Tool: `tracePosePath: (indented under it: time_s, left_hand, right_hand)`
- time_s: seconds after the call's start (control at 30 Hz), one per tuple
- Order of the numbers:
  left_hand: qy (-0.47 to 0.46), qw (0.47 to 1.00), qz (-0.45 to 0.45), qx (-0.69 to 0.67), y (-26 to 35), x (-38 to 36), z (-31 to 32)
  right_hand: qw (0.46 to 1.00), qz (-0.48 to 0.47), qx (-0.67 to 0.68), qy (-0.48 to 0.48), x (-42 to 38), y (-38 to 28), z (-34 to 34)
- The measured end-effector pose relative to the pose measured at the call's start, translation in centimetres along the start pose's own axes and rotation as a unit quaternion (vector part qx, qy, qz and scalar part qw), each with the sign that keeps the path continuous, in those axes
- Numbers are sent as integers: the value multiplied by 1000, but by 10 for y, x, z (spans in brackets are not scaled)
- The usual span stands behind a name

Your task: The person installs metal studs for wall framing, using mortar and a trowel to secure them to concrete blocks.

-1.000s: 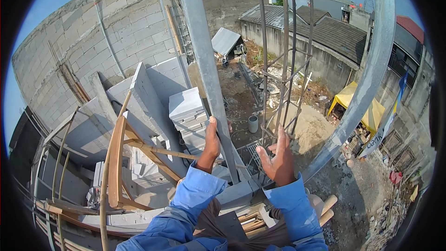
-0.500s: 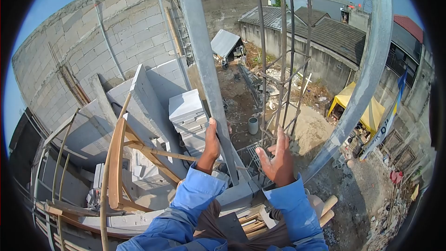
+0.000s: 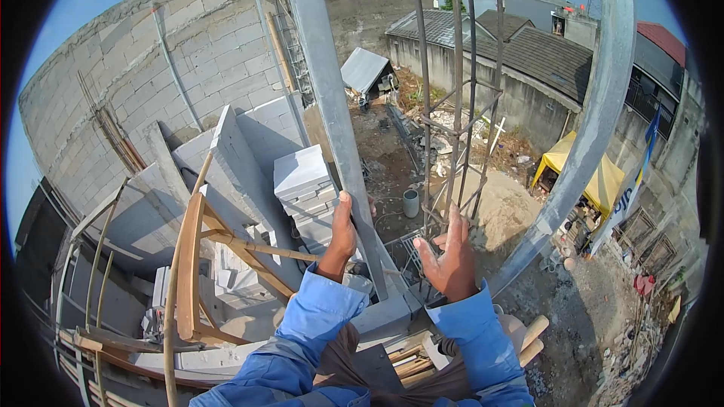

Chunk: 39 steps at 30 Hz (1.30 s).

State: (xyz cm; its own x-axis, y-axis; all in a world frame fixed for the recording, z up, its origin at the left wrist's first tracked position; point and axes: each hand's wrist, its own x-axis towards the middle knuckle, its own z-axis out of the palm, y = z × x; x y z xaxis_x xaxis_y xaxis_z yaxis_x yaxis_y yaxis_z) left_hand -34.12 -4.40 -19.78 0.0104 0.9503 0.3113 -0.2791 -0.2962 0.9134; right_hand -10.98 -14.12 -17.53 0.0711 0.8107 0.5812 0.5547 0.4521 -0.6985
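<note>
A grey steel post rises in front of me, left of centre. My left hand is closed around its lower part, thumb up along the near side and fingertips showing past the far edge. To the right, my right hand is raised with its fingers stretched up and the thumb apart. It overlaps the lower end of a tied rebar column, and no object shows in its palm. Both forearms are in blue sleeves. Below them, a concrete ledge runs by the foot of the post.
A second grey post slants down at right. Wooden scaffold braces stand at left, with stacked light blocks behind. Far below lie a sand heap, a grey cylinder and a yellow canopy. Cut bamboo lies near my legs.
The view has shifted very slightly. Both hands keep the same places and poses.
</note>
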Motion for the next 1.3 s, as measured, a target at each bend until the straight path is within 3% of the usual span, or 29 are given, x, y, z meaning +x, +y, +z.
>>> tracePosePath:
  time_s: [0.77,0.97,1.3]
  left_hand:
    - [-10,1000,-17,6,3,-1,0]
    - [27,999,14,-22,3,-1,5]
    - [7,1000,-20,1,3,-1,0]
  right_hand:
    - [1000,9,-1,-11,0,-3,-2]
    - [1000,5,4,-5,0,-2,-1]
    - [1000,7,12,-9,-1,2,1]
